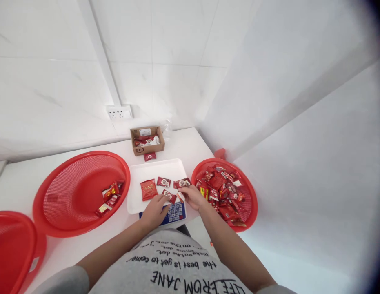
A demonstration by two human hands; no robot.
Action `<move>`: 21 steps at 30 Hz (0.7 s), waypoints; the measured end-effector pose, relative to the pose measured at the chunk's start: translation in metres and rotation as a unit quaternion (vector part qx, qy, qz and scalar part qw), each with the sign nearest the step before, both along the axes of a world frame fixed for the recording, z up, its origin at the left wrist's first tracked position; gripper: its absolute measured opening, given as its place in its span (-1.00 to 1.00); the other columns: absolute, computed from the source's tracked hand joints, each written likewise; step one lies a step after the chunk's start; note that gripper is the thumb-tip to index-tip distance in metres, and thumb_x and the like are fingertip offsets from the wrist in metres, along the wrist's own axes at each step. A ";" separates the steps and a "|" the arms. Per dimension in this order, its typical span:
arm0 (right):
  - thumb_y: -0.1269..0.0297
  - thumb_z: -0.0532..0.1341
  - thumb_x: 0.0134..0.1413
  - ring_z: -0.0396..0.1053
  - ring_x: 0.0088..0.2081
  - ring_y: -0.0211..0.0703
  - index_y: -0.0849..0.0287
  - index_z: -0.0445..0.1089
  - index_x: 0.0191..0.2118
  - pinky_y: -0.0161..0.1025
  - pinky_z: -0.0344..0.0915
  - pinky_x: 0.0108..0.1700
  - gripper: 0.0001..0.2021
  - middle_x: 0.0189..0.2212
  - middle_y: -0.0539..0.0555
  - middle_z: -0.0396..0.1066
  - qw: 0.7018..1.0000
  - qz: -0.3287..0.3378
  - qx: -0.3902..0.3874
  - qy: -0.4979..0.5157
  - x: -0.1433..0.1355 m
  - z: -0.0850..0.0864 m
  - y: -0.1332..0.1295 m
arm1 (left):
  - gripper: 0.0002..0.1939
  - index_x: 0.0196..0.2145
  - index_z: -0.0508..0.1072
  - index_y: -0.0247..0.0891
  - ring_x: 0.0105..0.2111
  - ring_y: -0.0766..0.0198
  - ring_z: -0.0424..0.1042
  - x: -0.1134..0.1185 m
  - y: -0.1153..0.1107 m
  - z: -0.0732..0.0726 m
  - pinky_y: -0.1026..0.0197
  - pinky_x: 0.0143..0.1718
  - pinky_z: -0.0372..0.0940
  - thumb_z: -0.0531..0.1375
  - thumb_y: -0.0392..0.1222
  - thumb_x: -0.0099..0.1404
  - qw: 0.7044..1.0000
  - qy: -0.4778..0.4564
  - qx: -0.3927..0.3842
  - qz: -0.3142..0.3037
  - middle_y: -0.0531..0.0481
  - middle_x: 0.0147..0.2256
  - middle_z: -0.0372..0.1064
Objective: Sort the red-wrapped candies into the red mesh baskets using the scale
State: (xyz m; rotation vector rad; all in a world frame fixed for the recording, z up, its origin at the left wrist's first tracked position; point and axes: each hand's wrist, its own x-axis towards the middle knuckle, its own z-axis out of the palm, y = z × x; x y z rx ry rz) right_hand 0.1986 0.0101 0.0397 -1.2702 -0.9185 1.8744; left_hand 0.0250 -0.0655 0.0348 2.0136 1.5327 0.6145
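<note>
Packet (169,196) (dark red) lies between both hands (155,212).

Wearing a light grey T-shirt (125,274), faintly mottled, filling the lower middle at six o'clock and rounding off at its upper edge. Carrying black lettering (177,263) across the chest and belly, appearing upside down from this camera. Spelling "LIFE FROM JANE" in the largest, slender capitals nearest six o'clock; shrinking toward twelve into handwriting-like lines, reading "the best is yet to come" and "lucky on the dot", the farthest words blurring. Showing short sleeves in matching grey: the left sleeve (67,281) toward eight o'clock, the right sleeve (275,290) toward five, mostly running out of view. Leaving forearms, left hand (154,213) and right hand (192,198) bare.
</note>
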 end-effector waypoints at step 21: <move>0.38 0.14 -0.13 0.33 -0.09 -0.17 0.14 0.31 -0.06 -0.20 0.27 -0.08 -0.60 -0.06 0.12 0.34 0.948 0.060 0.143 -0.278 -0.021 -0.012 -0.021 | -0.62 0.01 0.29 -0.21 0.05 0.06 0.18 -0.033 -0.005 -0.027 -0.05 0.06 0.13 0.03 -0.24 0.22 0.987 0.105 0.114 0.036 -0.15 0.02 0.24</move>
